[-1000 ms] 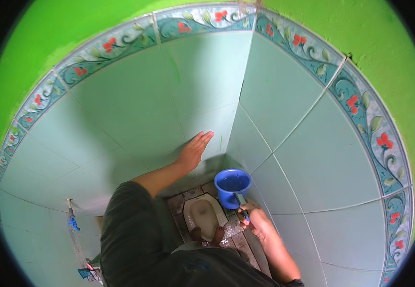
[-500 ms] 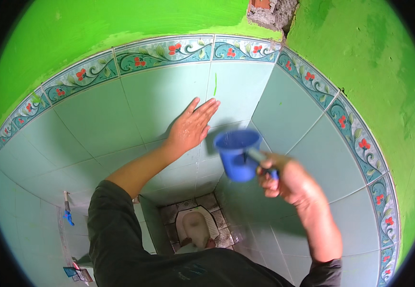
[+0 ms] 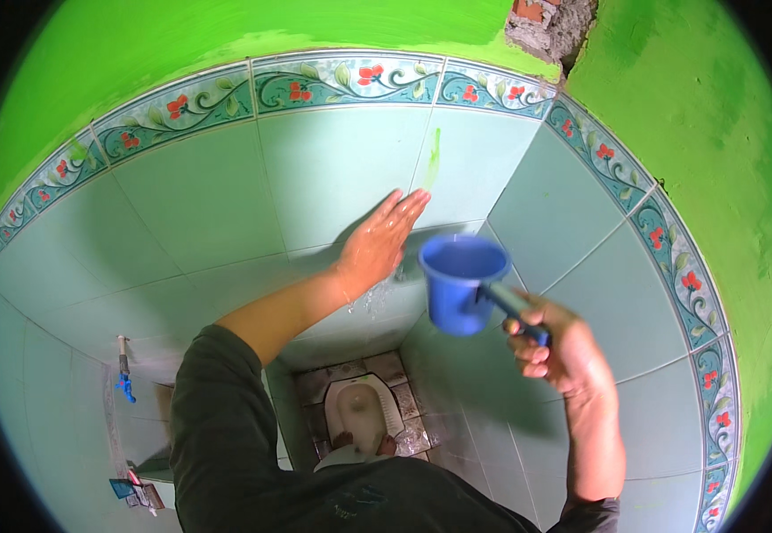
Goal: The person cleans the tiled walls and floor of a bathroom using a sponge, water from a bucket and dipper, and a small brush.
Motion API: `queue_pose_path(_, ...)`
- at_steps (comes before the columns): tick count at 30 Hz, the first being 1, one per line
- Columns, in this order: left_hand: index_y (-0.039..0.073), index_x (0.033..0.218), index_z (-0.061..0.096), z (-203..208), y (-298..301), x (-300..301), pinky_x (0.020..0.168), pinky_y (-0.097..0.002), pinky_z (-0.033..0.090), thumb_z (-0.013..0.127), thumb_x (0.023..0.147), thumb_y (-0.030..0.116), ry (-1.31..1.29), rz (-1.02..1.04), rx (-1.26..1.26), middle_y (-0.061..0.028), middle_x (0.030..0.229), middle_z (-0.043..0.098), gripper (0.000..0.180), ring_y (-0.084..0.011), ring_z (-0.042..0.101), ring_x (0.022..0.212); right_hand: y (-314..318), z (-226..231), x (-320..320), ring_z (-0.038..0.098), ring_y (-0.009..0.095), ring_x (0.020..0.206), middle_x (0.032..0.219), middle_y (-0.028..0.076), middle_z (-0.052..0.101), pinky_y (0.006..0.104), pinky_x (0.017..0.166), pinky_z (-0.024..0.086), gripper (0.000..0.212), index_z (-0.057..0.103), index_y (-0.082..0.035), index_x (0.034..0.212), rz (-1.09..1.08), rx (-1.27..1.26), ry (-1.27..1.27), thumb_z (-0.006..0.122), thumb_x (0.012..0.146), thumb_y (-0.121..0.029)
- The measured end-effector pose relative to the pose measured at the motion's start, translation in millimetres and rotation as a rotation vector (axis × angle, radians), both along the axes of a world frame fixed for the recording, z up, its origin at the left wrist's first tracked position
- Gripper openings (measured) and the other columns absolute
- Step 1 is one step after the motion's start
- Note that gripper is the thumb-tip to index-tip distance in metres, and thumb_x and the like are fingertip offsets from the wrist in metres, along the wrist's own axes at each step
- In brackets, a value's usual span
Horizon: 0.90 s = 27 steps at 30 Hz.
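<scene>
We have a blue plastic dipper (image 3: 459, 300) up in the air before the tiled corner, its mouth turned up toward us, well above the floor. Our right grip (image 3: 562, 345) is wrapped around its handle (image 3: 508, 300), fingers curled about the far end. Just left of the dipper, our left grip (image 3: 379, 247) is flat and straight-fingered, with nothing in it; we cannot tell whether it touches the pale green wall tiles (image 3: 337, 169) or sits just off them. Water drops (image 3: 370, 302) show beside its wrist. A bright green streak (image 3: 436, 155) marks the tile just above the fingertips. Higher up run a floral border (image 3: 341, 84) and green-painted plaster (image 3: 670, 107). Below, we see our bare feet (image 3: 343, 440) at the near end of a squat toilet (image 3: 339, 395); a blue-handled tap (image 3: 124, 384) juts out at far left.
</scene>
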<state>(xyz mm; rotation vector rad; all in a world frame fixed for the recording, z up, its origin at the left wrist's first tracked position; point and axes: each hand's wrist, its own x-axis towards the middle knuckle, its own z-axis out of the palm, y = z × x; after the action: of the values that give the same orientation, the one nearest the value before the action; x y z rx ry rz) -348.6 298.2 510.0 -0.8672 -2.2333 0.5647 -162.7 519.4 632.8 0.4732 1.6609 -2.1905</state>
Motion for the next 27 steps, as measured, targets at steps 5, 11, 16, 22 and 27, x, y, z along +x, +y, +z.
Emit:
queue_pose_path(5, 0.005, 0.15, 0.029, 22, -9, -4, 0.121, -0.0415, 0.01, 0.047, 0.092, 0.045, 0.1, 0.031, -0.004, -0.0055, 0.158, 0.023, 0.073, -0.0189, 0.015, 0.147, 10, -72, 13, 0.035, 0.006, 0.051, 0.082, 0.003, 0.047, 0.0219, 0.042, 0.029, 0.067, 0.019, -0.003, 0.149, -0.038, -0.054, -0.168, 0.045, 0.088, -0.011)
queue_pose_path(11, 0.006, 0.15, 0.029, 80, 5, -12, 0.121, -0.0414, 0.008, 0.044, 0.094, 0.041, 0.292, 0.04, -0.031, -0.0034, 0.159, 0.022, 0.067, -0.0183, 0.013, 0.147, -4, -37, 7, 0.034, 0.007, 0.049, 0.079, 0.003, 0.045, 0.0255, 0.043, 0.03, 0.039, 0.038, -0.002, 0.127, -0.072, 0.049, -0.194, 0.045, 0.091, -0.017)
queue_pose_path(16, 0.003, 0.142, 0.043, 18, -26, -18, 0.122, -0.0426, 0.008, 0.047, 0.093, 0.039, 0.176, -0.021, -0.205, -0.0041, 0.153, 0.034, 0.06, -0.0165, 0.022, 0.144, -44, 90, -30, 0.027, 0.003, 0.038, 0.052, -0.004, 0.037, 0.0208, 0.032, 0.021, 0.032, 0.046, -0.007, 0.071, 0.031, 0.293, 0.039, 0.041, 0.095, -0.027)
queue_pose_path(22, 0.001, 0.123, 0.059, 77, -10, -27, 0.122, -0.0449, 0.01, 0.05, 0.091, 0.04, 0.294, -0.05, -0.022, -0.0072, 0.134, 0.055, 0.051, -0.0194, 0.036, 0.136, -47, 156, -18, 0.029, 0.001, 0.04, 0.07, 0.004, 0.049, 0.0179, 0.027, 0.021, 0.017, 0.046, 0.003, 0.091, -0.084, 0.429, 0.282, 0.046, 0.09, -0.014)
queue_pose_path(27, 0.003, 0.145, 0.036, 83, -15, -17, 0.121, -0.0422, 0.009, 0.049, 0.091, 0.044, 0.253, -0.04, 0.054, -0.0052, 0.158, 0.024, 0.07, -0.0188, 0.011, 0.148, -28, 120, 7, 0.029, 0.003, 0.041, 0.071, 0.004, 0.049, 0.0187, 0.028, 0.022, 0.045, 0.044, 0.007, 0.128, -0.12, 0.343, 0.162, 0.041, 0.091, -0.018)
